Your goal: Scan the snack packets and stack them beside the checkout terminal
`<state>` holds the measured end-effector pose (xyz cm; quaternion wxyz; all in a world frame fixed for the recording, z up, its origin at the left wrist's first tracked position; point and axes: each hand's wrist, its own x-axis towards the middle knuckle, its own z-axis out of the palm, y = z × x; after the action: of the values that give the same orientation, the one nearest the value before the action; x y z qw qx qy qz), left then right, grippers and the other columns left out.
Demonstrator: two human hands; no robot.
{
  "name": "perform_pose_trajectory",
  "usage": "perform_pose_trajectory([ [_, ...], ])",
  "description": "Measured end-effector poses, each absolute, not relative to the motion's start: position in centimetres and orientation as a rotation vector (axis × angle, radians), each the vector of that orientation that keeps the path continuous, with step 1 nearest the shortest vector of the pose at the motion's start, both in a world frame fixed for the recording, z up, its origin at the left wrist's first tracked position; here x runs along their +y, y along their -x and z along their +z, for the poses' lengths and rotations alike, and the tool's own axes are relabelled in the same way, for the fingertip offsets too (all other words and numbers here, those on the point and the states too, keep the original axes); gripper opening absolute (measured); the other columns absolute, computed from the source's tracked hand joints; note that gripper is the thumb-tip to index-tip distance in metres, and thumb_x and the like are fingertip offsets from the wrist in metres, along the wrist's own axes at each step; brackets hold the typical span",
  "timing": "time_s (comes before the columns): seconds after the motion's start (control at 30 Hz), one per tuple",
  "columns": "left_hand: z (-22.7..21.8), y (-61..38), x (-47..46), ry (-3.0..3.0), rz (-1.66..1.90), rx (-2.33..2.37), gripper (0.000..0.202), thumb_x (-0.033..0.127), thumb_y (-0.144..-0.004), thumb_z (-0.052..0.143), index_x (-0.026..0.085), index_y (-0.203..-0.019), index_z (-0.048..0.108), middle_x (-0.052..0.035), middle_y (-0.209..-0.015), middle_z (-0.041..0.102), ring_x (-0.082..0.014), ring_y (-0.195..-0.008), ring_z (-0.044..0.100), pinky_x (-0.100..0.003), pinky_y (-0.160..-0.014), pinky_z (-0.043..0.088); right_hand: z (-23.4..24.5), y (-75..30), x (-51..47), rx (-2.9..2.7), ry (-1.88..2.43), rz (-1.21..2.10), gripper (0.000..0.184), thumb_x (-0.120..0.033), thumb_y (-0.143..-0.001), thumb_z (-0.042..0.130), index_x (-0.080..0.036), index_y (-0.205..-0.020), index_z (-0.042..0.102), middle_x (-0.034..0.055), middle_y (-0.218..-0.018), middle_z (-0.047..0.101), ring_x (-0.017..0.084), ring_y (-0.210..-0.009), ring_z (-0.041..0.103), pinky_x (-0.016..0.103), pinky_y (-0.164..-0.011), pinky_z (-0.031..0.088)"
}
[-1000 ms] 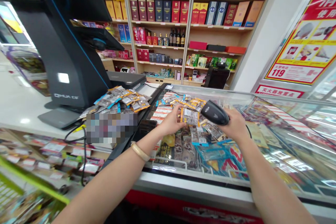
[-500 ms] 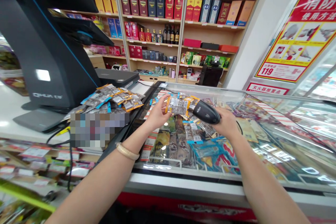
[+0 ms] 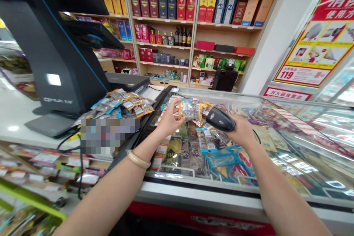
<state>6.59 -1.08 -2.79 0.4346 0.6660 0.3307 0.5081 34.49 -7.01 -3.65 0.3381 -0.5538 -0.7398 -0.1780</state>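
My left hand (image 3: 170, 117) grips a small snack packet (image 3: 190, 111) by its left end; the packet is clear with orange ends and a printed label. In my right hand (image 3: 243, 131) is a black barcode scanner (image 3: 220, 119), its head tilted toward the packet from the right. More packets lie under and around them on the glass-topped freezer, among them a blue-edged packet (image 3: 206, 140). At the left, a heap of similar packets (image 3: 124, 101) rests on the counter beside the checkout terminal.
The checkout terminal (image 3: 61, 62) stands on the white counter at left. Under the freezer's glass lid (image 3: 265, 118) lie many colourful packages. Behind are shelves of boxes and bottles (image 3: 166, 20). A red and yellow sign (image 3: 318, 37) hangs on the right wall.
The whole view has shifted slightly, so most things sit a little further right. My left hand still holds the packet, its label now turned more toward me; the scanner stays close to it.
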Motion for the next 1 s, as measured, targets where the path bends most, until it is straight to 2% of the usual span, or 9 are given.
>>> perform_pose_trajectory([
  [0.1,-2.4,-6.5,-1.0,-1.479,1.394,0.886,0.062,0.007,-0.064,0.067,0.023,-0.116,0.039,-0.0059,-0.101,0.067,-0.0155,-0.065,0.071,-0.03,-0.065,0.059,-3.9,-34.7,-6.9,-1.947,1.413,-0.454,0.039,-0.046,-0.072,0.062,-0.02,-0.099,0.073,0.0099,-0.089,0.076,0.027,-0.078,0.071,0.034,-0.069,0.053],
  [0.23,-1.9,-5.3,0.2,-1.179,1.637,0.902,0.045,0.009,-0.071,0.061,0.022,-0.106,0.037,-0.0007,-0.086,0.068,-0.0146,-0.07,0.072,-0.032,-0.074,0.058,-4.4,-35.0,-6.6,-1.935,1.401,-0.44,0.04,-0.047,-0.074,0.062,-0.021,-0.102,0.072,0.0081,-0.087,0.076,0.025,-0.077,0.071,0.033,-0.069,0.052],
  [0.37,-2.0,-3.7,1.5,-1.061,1.616,1.073,0.027,0.01,-0.072,0.058,0.019,-0.093,0.044,-0.003,-0.077,0.07,-0.0149,-0.07,0.07,-0.035,-0.076,0.057,-4.8,-35.2,-6.4,-1.95,1.398,-0.451,0.037,-0.046,-0.075,0.062,-0.021,-0.1,0.072,0.0074,-0.086,0.076,0.024,-0.076,0.07,0.031,-0.067,0.052],
  [0.47,-2.4,-3.2,1.8,-1.382,1.467,1.329,0.024,0.016,-0.071,0.062,0.018,-0.094,0.055,-0.0085,-0.09,0.072,-0.02,-0.08,0.07,-0.04,-0.082,0.056,-4.9,-35.2,-6.4,-1.939,1.39,-0.481,0.036,-0.045,-0.074,0.062,-0.022,-0.1,0.072,0.0076,-0.086,0.076,0.024,-0.076,0.07,0.033,-0.067,0.053],
  [0.6,-2.9,-3.4,0.9,-2.118,0.944,1.591,0.046,0.027,-0.066,0.072,0.02,-0.111,0.065,-0.0135,-0.123,0.066,-0.0317,-0.115,0.061,-0.045,-0.101,0.045,-5.0,-35.3,-6.4,-1.942,1.398,-0.486,0.035,-0.041,-0.073,0.063,-0.023,-0.101,0.071,0.0076,-0.091,0.076,0.026,-0.081,0.071,0.035,-0.07,0.055],
  [0.7,-3.0,-3.6,0.0,-2.325,0.425,1.792,0.054,0.036,-0.068,0.073,0.02,-0.119,0.064,-0.0173,-0.13,0.061,-0.0391,-0.12,0.056,-0.052,-0.1,0.043,-5.2,-35.4,-6.3,-1.956,1.385,-0.483,0.031,-0.037,-0.072,0.062,-0.023,-0.098,0.072,0.0078,-0.093,0.076,0.027,-0.084,0.071,0.036,-0.072,0.055],
  [0.77,-3.1,-3.5,-0.2,-2.348,0.34,1.846,0.052,0.036,-0.071,0.071,0.02,-0.12,0.064,-0.0179,-0.127,0.063,-0.0389,-0.117,0.058,-0.051,-0.098,0.045,-5.3,-35.4,-6.2,-1.949,1.374,-0.486,0.033,-0.038,-0.072,0.063,-0.022,-0.1,0.072,0.0083,-0.094,0.076,0.027,-0.084,0.071,0.037,-0.073,0.056],
  [0.87,-3.0,-3.3,0.1,-2.281,0.614,1.782,0.054,0.031,-0.067,0.074,0.019,-0.119,0.065,-0.0161,-0.12,0.066,-0.035,-0.111,0.061,-0.044,-0.098,0.046,-5.4,-35.5,-6.1,-1.936,1.355,-0.492,0.039,-0.041,-0.071,0.063,-0.021,-0.104,0.071,0.0095,-0.094,0.076,0.028,-0.085,0.071,0.038,-0.074,0.056],
  [1.0,-2.5,-2.8,1.5,-1.75,1.416,1.588,0.053,0.034,-0.069,0.074,0.015,-0.118,0.063,-0.0134,-0.112,0.066,-0.0275,-0.104,0.064,-0.039,-0.096,0.049,-5.6,-35.7,-6.0,-1.943,1.326,-0.494,0.041,-0.039,-0.072,0.062,-0.021,-0.108,0.07,0.0084,-0.095,0.076,0.028,-0.085,0.071,0.038,-0.074,0.056],
])
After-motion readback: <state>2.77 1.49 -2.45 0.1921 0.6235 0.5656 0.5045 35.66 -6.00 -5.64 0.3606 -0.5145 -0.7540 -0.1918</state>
